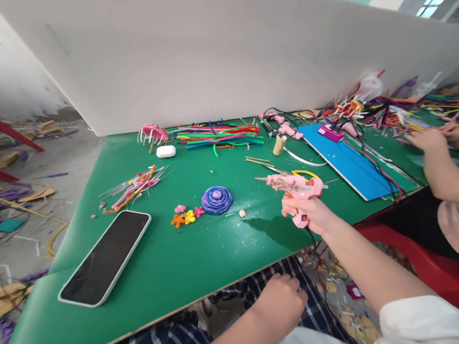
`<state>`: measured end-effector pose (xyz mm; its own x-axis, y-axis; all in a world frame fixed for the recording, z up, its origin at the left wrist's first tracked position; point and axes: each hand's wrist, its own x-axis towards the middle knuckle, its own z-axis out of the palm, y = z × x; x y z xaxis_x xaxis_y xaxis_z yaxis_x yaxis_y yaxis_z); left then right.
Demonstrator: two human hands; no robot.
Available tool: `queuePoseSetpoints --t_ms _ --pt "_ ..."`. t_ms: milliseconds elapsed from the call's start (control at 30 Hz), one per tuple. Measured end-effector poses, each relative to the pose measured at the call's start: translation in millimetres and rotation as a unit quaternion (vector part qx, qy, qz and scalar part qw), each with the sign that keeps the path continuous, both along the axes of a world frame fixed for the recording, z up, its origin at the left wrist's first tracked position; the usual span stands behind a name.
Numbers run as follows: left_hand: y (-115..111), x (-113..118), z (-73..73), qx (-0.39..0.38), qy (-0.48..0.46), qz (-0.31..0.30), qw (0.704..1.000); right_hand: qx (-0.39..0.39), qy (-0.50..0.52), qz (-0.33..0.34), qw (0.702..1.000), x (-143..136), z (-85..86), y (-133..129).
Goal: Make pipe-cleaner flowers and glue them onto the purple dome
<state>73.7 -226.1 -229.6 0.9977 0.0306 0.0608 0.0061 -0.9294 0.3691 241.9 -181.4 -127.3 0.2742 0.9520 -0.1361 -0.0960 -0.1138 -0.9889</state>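
Note:
My right hand (305, 212) is closed around the handle of a pink hot glue gun (300, 187), raised over the green table with its nozzle pointing left. Strands of dried glue cling to its front end. My left hand (284, 300) rests below the table edge over checked dark cloth, its fingers curled and its palm hidden. Left of the nozzle lies a purple and blue spiral disc (216, 200) of coiled pipe cleaner. Small orange, yellow and pink flower shapes (189, 217) sit beside it. A small pale ball (242, 213) lies just right of the disc.
A phone (105, 259) and a pile of pipe-cleaner pieces (136, 187) lie on the left. Bundled pipe cleaners (221, 134) and a white case (166, 152) are farther back. At right are a blue board (346, 165), cables and another person's arms (436, 155).

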Motion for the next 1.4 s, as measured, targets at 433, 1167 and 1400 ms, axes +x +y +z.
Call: queuePoseSetpoints --t_ms 433,1167,1400 --pt "0 -1 -0.4 0.002 -0.001 -0.006 1.000 0.026 0.042 0.025 0.998 1 -2.9 1" --pt "-2 -2 -2.8 -0.008 0.009 -0.010 1.000 -0.189 -0.258 0.023 0.947 59 20.7 8" --pt "0 0 -0.5 -0.011 0.028 -0.015 0.999 -0.222 -0.352 0.140 0.898 89 37.7 17"
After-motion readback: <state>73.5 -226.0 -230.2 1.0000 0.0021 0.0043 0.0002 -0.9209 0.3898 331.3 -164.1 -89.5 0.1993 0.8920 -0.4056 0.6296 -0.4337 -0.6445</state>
